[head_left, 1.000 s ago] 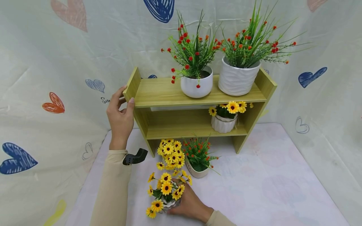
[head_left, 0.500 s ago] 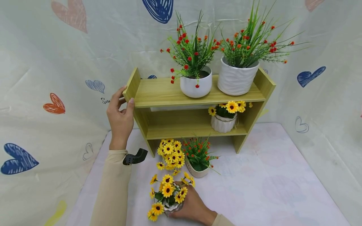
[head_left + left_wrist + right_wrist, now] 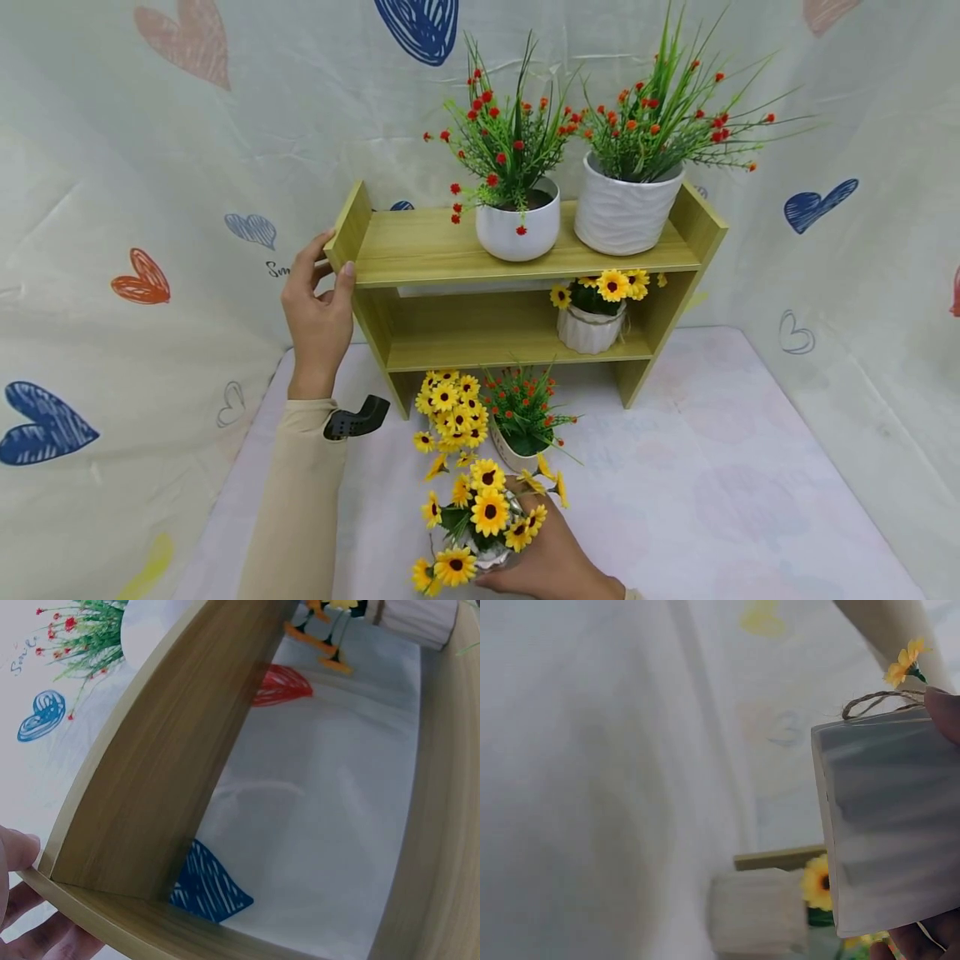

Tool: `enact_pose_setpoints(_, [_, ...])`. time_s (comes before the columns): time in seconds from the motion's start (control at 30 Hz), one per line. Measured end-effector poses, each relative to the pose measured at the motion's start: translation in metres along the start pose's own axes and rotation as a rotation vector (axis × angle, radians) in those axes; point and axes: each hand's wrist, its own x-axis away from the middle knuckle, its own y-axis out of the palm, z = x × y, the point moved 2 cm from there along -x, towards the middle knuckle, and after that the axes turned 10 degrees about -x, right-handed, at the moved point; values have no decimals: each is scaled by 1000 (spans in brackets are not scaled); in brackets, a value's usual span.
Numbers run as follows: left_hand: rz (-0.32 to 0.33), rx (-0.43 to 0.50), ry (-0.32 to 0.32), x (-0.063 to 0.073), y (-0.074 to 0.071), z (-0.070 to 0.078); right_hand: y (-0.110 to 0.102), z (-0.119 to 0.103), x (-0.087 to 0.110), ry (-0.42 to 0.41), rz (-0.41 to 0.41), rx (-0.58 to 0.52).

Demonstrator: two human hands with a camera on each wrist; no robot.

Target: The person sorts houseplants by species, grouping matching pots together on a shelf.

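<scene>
My left hand grips the upper left corner of a two-tier wooden shelf, thumb in front and fingers on the outer side. The left wrist view shows the thumb at the edge of the board. My right hand holds a pot of yellow sunflowers near the front of the table. In the right wrist view the white flowerpot has a twine bow at its rim and is gripped at its side. From the head view its blooms hide most of the pot.
Two white pots of red-flowered grass stand on the top tier. A sunflower pot sits at the right of the lower tier. Before the shelf are more sunflowers and a red-flowered plant in a low pot.
My right hand has moved to the right with the pot of sunflowers, away from the sunflowers in front of the shelf. The left hand stays on the shelf corner.
</scene>
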Motion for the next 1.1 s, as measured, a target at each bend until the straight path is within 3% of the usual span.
enact_pose_setpoints(0.1, [0, -1, 1, 0, 0, 0, -7, -14, 5, -32, 26, -78])
enact_pose_setpoints(0.17, [-2, -3, 0, 0, 0, -1, -11, -24, 8, -65, 52, -73])
enact_pose_setpoints(0.53, [-5, 2, -1, -1, 0, -1, -42, -68, 4, -190, 328, 178])
enact_pose_setpoints(0.67, [-7, -6, -1, 0, -1, -1, -56, -77, -7, -233, 385, 250])
enact_pose_setpoints(0.9, [-3, -9, -1, -1, 0, -2, -74, -91, -35, -295, 426, 271])
enact_pose_setpoints(1.1, [-3, -13, -1, 0, 0, -1, -82, -95, -60, -262, 456, 301])
